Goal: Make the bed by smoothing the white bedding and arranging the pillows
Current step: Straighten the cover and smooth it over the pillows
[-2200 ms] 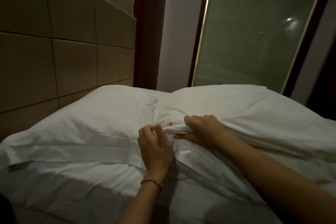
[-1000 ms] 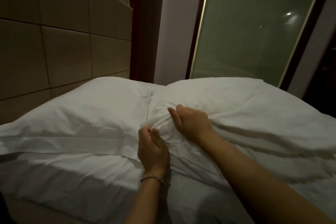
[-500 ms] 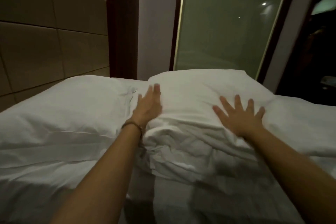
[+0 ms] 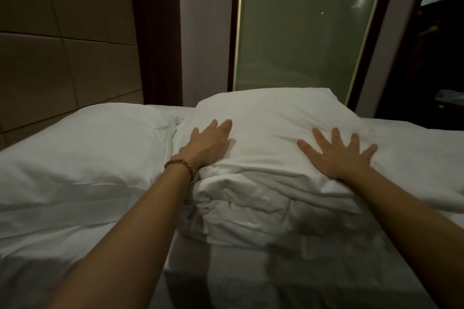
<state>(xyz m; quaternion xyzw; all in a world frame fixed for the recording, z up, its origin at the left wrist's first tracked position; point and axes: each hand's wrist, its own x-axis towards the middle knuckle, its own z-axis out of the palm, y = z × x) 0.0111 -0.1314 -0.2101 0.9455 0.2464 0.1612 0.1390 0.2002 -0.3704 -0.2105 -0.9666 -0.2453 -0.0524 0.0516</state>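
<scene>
Pressing flat, released grips, the left hand and right hand spread across the right pillow, likely to settle it beside the left pillow.

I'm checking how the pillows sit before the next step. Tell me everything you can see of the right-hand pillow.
The right pillow is white, in a soft cloth case, plump, lying flat at the head of the bed beside the other pillow. Its near edge is bunched into creased folds. Both hands press on it, fingers straight: the left hand at its left side, the right hand spread on top.
</scene>
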